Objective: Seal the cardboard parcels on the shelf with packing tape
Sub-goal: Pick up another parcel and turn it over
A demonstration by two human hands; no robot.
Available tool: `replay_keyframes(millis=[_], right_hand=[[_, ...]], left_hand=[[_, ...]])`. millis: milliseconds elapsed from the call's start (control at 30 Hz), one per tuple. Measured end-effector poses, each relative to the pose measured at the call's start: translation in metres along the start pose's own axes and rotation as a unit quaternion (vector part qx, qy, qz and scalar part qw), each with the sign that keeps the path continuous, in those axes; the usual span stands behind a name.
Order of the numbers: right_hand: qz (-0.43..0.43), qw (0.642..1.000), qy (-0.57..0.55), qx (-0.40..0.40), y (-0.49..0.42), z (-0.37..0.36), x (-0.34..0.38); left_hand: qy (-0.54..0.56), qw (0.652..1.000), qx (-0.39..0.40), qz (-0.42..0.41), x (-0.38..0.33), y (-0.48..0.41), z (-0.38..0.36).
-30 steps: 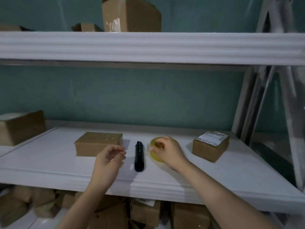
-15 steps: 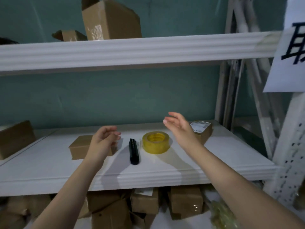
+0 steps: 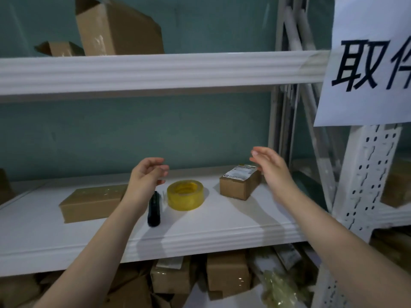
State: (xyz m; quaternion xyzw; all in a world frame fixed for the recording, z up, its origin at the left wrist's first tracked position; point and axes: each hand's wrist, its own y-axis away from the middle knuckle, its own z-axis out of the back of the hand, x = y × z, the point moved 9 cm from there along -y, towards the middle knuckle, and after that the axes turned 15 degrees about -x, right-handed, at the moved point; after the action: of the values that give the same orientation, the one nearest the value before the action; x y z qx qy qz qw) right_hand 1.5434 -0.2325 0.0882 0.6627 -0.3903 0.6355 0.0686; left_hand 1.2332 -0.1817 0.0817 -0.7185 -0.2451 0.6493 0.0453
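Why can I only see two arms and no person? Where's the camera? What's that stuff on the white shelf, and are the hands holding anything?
The camera sits on the person's head, so you see what they see: their own arms reaching forward. The left hand and the right hand hover above the white shelf, and neither holds anything. On the shelf, left to right, lie a flat brown cardboard parcel, a slim black tool I can't identify, a yellow roll of packing tape, and a small brown cardboard box with a white label on top. The tape is for sealing the parcels.
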Motion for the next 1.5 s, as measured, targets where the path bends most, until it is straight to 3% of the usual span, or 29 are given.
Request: replay_keyframes(millis=[133, 300, 400, 567, 800, 967, 1167, 1433, 1500], right_hand=[[-0.008, 1.0, 0.02, 0.009, -0.023, 0.024, -0.012], [-0.025, 0.992, 0.089, 0.083, -0.039, 0.026, -0.046], [-0.043, 0.98, 0.127, 0.15, -0.041, 0.015, -0.073], [-0.047, 0.972, 0.148, 0.179, -0.048, 0.002, -0.098], [0.047, 0.93, 0.289, 0.223, -0.036, -0.023, -0.111], [0.024, 0.953, 0.236, 0.188, -0.032, -0.016, -0.108], [-0.034, 0.962, 0.182, 0.203, -0.005, -0.004, -0.099], [-0.038, 0.978, 0.056, 0.195, 0.05, -0.004, -0.062], [-0.037, 0.977, 0.038, 0.208, 0.06, -0.01, -0.056]], left_hand=[[0.024, 1.0, -0.015, 0.01, 0.003, 0.014, -0.037], [0.009, 0.999, -0.021, 0.037, 0.02, 0.036, -0.076], [0.012, 0.998, -0.031, 0.056, 0.031, 0.044, -0.078], [0.012, 0.996, -0.046, 0.074, 0.04, 0.043, -0.068], [-0.028, 0.998, -0.016, 0.058, 0.053, 0.035, -0.074], [-0.034, 0.998, 0.008, 0.055, 0.056, 0.028, -0.066], [-0.012, 0.997, 0.047, 0.053, 0.054, 0.036, -0.058], [0.024, 0.976, 0.181, 0.118, 0.064, 0.089, -0.082], [0.007, 0.978, 0.16, 0.132, 0.065, 0.095, -0.083]])
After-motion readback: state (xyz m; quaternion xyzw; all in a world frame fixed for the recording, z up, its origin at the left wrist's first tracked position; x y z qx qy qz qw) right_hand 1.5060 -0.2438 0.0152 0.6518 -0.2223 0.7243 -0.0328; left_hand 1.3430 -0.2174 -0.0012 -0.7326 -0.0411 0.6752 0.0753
